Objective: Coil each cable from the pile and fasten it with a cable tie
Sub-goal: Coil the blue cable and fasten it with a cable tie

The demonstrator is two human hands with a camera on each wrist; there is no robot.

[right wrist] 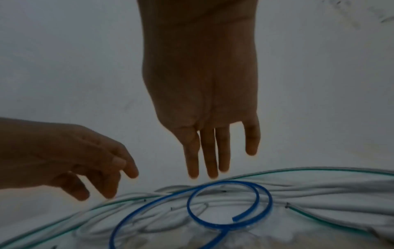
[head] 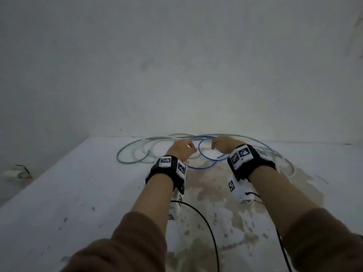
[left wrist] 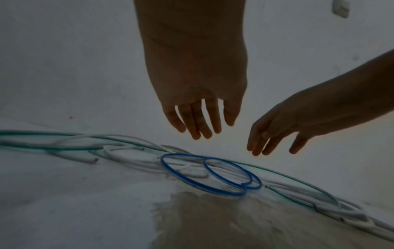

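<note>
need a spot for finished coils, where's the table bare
Bare: the table left of the left hand, up to the green cable. Crowded: the far edge, where blue cable and white cables tangle under the right hand.

Bare table lies open from 6 to 9 o'clock; the cable pile sprawls across 10 to 2 o'clock against the wall.
</note>
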